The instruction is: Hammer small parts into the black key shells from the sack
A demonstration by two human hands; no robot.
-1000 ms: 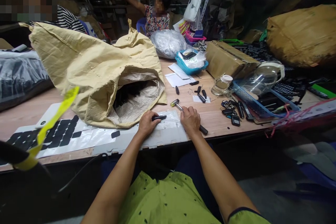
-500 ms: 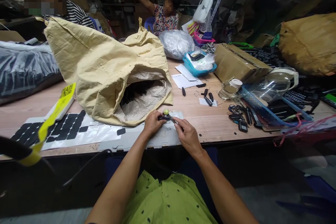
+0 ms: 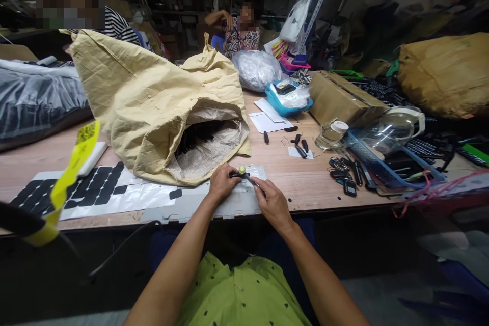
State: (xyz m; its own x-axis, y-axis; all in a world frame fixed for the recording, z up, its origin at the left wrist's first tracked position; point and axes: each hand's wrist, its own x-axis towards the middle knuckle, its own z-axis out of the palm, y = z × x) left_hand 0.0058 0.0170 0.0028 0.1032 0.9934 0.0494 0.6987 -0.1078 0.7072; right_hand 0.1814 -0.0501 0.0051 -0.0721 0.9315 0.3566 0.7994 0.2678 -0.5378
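My left hand [image 3: 222,182] is closed at the table edge, pinching a small dark part [image 3: 236,175] whose exact kind I cannot make out. Close beside it my right hand [image 3: 273,202] grips the thin dark handle of what looks like a small hammer [image 3: 242,169], with a round yellow-green head. That head is right over the dark part; whether they touch I cannot tell. Beneath both hands lie a grey sheet [image 3: 233,206] and a clear plastic bag [image 3: 255,170]. Just behind my left hand the cream cloth sack [image 3: 153,97] gapes open, with black items inside.
Black pads on a white sheet [image 3: 153,197] lie left. Several black pieces [image 3: 301,152], a bunch of key fobs [image 3: 349,187], a glass jar [image 3: 332,133] and a blue basket [image 3: 397,163] are right. A yellow tag [image 3: 76,158] hangs at left. Two people sit beyond the table.
The hammer's head has shifted slightly, and both hands stay close together. The far person's raised arm has come down and bent toward the body. My view has tilted a little.
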